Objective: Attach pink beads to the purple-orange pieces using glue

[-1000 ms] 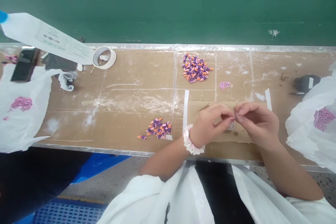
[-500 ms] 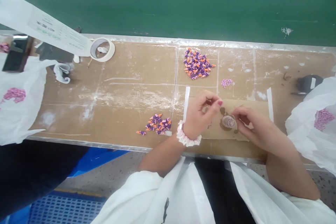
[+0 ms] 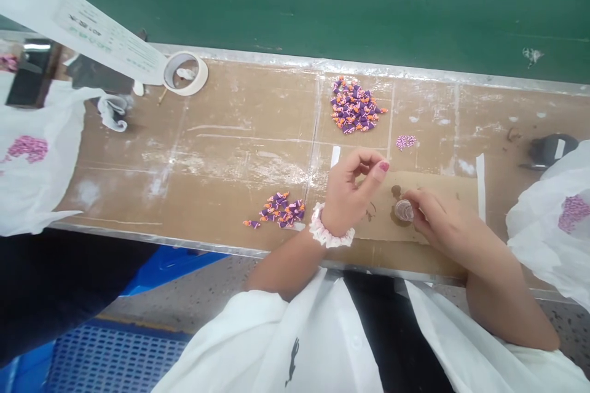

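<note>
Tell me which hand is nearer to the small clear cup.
Right. The right hand is at the right side of the cup; the left hand is left of it, clearly apart.

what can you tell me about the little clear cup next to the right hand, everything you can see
The small clear cup is round and see-through, looking like plastic or glass, with pale ring-like edges seen from above. It seems to stand upright on the brown cardboard sheet, with dark stains close by. The right hand has its fingertips at the cup's right side, though whether they touch it cannot be told. Any contents are too small to make out.
</note>
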The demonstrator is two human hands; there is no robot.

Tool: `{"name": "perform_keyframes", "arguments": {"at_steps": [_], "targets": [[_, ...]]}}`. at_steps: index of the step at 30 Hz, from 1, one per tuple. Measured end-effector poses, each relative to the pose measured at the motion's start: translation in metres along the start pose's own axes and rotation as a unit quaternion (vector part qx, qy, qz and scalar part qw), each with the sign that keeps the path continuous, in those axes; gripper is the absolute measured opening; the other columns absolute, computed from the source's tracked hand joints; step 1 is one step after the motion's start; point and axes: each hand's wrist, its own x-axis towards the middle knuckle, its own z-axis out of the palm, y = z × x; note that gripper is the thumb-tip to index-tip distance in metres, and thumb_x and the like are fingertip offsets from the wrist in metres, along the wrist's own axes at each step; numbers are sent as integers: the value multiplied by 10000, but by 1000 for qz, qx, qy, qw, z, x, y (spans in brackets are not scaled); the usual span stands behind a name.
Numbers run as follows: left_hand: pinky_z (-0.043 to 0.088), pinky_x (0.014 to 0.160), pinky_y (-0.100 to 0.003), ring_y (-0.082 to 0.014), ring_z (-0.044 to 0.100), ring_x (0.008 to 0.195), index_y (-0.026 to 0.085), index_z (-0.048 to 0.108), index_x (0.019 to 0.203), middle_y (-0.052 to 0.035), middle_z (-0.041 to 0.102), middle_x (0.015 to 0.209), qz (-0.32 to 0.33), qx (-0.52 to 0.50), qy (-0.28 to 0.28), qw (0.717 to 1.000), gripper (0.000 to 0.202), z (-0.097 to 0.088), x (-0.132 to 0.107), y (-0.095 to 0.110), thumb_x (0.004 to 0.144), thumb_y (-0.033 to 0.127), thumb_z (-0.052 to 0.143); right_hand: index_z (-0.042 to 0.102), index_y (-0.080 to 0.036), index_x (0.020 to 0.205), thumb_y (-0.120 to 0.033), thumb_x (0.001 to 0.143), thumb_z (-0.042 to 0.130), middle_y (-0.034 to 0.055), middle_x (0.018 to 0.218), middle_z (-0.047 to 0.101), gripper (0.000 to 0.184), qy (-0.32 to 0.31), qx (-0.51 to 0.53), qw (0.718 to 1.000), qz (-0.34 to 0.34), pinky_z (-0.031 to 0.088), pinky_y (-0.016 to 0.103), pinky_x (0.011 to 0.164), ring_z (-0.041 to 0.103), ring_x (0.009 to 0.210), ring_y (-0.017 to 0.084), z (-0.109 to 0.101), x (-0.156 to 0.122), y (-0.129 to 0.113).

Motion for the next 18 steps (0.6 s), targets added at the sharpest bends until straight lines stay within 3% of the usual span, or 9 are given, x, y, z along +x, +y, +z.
{"name": "perform_keyframes", "arguments": {"at_steps": [3, 5, 8, 10, 12, 14, 16, 18], "targets": [[471, 680, -219, -90, 596, 733, 192, 599, 838, -5, 647, 806, 22, 21, -1, 1000, 196, -4, -1, 6, 919, 369, 587, 502, -189, 1105, -161, 982, 383, 54, 838, 650, 174, -4, 31, 999, 4, 462, 271, 591, 621, 669, 171, -2, -3, 3], [474, 680, -223, -92, 604, 729, 192, 612, 867, -14, 659, 823, 58, 70, 6, 996, 176, -17, 0, 13, 934, 348, 566, 504, -214, 1127, -199, 986, 425, 54, 903, 666, 162, 13, 53, 998, 17, 479, 277, 630, 646, 719, 176, -4, -8, 6], [477, 720, -238, -103, 611, 757, 193, 634, 923, -23, 671, 854, 126, 218, 78, 965, 155, -57, 0, 23, 942, 321, 548, 530, -265, 1117, -251, 969, 507, 57, 978, 677, 150, 67, 50, 995, 45, 471, 281, 604, 654, 719, 174, -7, -17, 14], [467, 703, -243, -104, 590, 721, 189, 638, 937, -13, 661, 830, 115, 341, 123, 925, 149, -89, -4, 29, 937, 305, 543, 546, -286, 1082, -266, 954, 546, 56, 997, 680, 130, 86, 39, 995, 35, 445, 286, 551, 648, 686, 168, -7, -21, 17], [451, 657, -246, -104, 550, 651, 181, 636, 914, 4, 634, 767, 37, 448, 62, 891, 119, -114, -11, 35, 922, 258, 546, 548, -300, 1064, -289, 964, 534, 53, 1004, 680, 101, 87, 32, 995, 20, 422, 292, 512, 650, 678, 166, -6, -23, 20], [457, 676, -257, -120, 556, 679, 176, 633, 875, 2, 623, 761, -38, 527, -65, 846, 93, -128, -22, 39, 908, 210, 552, 547, -308, 1062, -310, 977, 513, 48, 1010, 676, 91, 85, 28, 996, 12, 422, 288, 502, 658, 698, 165, -3, -23, 20], [468, 710, -268, -141, 577, 746, 176, 629, 833, -13, 623, 796, -80, 584, -169, 790, 114, -130, -33, 39, 911, 191, 548, 547, -307, 1061, -320, 977, 518, 47, 1021, 673, 90, 93, 22, 995, 7, 439, 278, 519, 665, 727, 163, -1, -22, 20], [468, 703, -271, -158, 586, 782, 176, 626, 808, -30, 623, 825, -92, 637, -215, 735, 155, -125, -44, 37, 929, 205, 534, 550, -298, 1051, -319, 977, 513, 52, 1026, 670, 86, 108, 12, 994, 4, 456, 276, 553, 669, 754, 166, 1, -22, 19]]}}
